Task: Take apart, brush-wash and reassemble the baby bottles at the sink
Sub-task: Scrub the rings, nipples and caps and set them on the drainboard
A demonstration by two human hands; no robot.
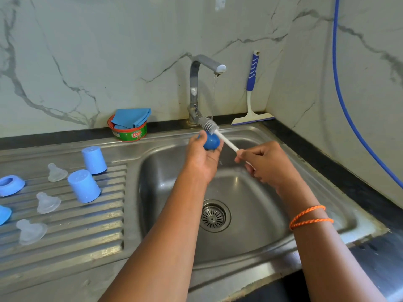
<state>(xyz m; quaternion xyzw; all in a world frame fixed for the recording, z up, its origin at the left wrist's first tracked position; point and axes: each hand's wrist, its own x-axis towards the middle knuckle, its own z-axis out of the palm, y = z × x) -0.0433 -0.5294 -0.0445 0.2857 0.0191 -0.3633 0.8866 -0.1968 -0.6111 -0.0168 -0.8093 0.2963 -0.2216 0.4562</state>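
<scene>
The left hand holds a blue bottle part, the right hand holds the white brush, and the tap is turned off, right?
Not quite. The tap is on: the head view shows a thin stream of water falling from its spout. The rest is right: the left hand holds the blue bottle part, and the right hand holds the white brush.

drainboard (pixel 65 247) | caps (pixel 84 185) | teats (pixel 48 202) | collars (pixel 11 185)
</scene>
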